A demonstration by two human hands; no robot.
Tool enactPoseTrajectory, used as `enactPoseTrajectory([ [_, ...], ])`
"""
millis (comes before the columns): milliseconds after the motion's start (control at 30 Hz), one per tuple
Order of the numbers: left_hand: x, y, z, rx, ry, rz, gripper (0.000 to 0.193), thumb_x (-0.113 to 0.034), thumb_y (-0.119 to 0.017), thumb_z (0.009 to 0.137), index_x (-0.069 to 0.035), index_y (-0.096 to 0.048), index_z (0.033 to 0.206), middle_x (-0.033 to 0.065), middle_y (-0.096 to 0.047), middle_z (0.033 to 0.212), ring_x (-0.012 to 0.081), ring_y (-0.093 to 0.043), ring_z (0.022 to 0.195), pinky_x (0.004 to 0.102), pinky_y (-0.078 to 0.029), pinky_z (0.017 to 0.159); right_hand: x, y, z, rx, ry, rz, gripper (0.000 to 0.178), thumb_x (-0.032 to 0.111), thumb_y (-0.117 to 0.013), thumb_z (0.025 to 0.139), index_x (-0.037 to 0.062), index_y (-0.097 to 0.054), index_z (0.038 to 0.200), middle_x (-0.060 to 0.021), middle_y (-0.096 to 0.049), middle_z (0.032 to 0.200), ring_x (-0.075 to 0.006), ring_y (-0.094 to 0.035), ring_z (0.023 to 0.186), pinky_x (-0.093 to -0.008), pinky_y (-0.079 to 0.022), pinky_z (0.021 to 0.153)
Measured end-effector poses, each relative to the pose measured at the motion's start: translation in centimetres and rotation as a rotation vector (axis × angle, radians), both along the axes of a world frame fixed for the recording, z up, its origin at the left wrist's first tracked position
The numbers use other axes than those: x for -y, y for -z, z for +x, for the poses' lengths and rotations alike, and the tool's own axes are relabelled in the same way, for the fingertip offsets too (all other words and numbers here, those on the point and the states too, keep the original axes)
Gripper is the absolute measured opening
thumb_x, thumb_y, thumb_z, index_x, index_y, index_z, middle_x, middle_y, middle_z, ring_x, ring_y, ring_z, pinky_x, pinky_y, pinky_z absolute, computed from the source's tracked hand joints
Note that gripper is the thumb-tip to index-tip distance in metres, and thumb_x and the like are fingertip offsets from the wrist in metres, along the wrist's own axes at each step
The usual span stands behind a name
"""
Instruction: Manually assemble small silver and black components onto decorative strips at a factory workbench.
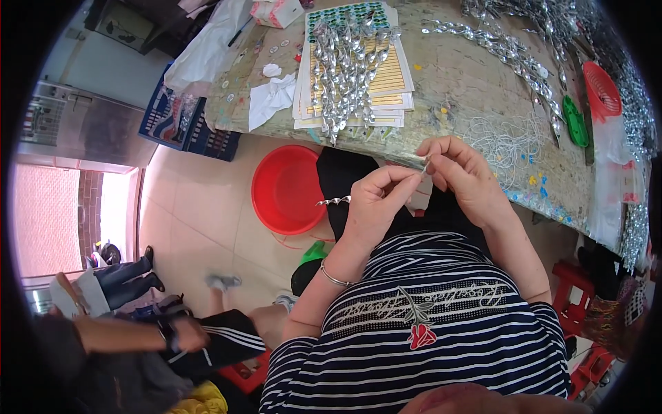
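Note:
A twisted silver strip passes through my left hand, its spiral tail sticking out on the left side. That hand is closed, with thumb and forefinger pinching the strip's other end. Just in front of the table edge, my right hand is closed in a pinch right at the left fingertips. Whatever lies between the right fingers is too small to make out. A loose tangle of white string lies on the table beyond the right hand. More twisted silver strips rest in a heap on printed paper sheets.
A red basin stands on the floor to the left, near a blue crate. On the table's right are silver strands, a green plastic piece and a red basket. Another person sits at lower left.

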State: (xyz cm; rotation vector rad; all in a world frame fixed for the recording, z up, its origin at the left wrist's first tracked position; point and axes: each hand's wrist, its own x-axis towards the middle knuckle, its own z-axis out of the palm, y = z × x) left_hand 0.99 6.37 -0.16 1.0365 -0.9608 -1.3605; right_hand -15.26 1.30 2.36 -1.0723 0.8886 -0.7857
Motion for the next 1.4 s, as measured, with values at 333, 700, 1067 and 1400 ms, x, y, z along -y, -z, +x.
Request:
enactPoseTrajectory([
  [333, -1.4, 0.7, 1.1, 0.12, 0.147, 0.032, 0.009, -0.008, -0.064, 0.087, 0.0, -0.068, 0.088, -0.0001, -0.062, 0.074, 0.0041, -0.054, 0.064, 0.0183, -0.043, 0.058, 3.5, -2.6, -3.0, 0.199, 0.144, -0.011, 0.008, 0.017, -0.046, 0.097, 0.0097, -0.046, 0.096, 0.0052, -0.034, 0.063, -0.0049, -0.029, 0.051, -0.0192, -0.023, 0.043],
  [700, -3.3, 5.3, 2.6, 0.289, 0.449, 0.218, 0.029, -0.011, -0.056, 0.092, -0.001, -0.058, 0.12, 0.0017, -0.063, 0.088, 0.0054, -0.057, 0.078, 0.0209, -0.048, 0.073, 5.6, -3.5, -3.2, 0.255, 0.246, -0.025, 0.008, 0.019, -0.048, 0.098, 0.0109, -0.047, 0.098, 0.0038, -0.038, 0.066, -0.0049, -0.034, 0.054, -0.0203, -0.03, 0.048],
  [1067, 7.6, 0.0, 10.3, 0.609, -0.119, 0.208, 0.014, -0.013, -0.052, 0.093, -0.002, -0.061, 0.098, -0.0009, -0.051, 0.076, 0.0076, -0.048, 0.069, 0.023, -0.041, 0.064, 11.4, -3.0, -4.4, 0.094, 0.291, -0.096, 0.025, 0.02, -0.047, 0.098, 0.0026, -0.05, 0.115, -0.0026, -0.058, 0.088, -0.0118, -0.056, 0.08, -0.028, -0.048, 0.078],
  [1400, 22.5, 5.1, 12.8, 1.152, -0.225, -0.182, 0.037, -0.012, -0.053, 0.089, -0.002, -0.049, 0.125, 0.0246, -0.055, 0.097, 0.0385, -0.054, 0.091, 0.0446, -0.041, 0.083, 7.5, 0.9, -6.9, -0.025, 0.099, -0.019, 0.025, 0.016, -0.055, 0.094, 0.0022, -0.051, 0.115, -0.0078, -0.062, 0.101, -0.016, -0.059, 0.093, -0.0325, -0.048, 0.086],
])
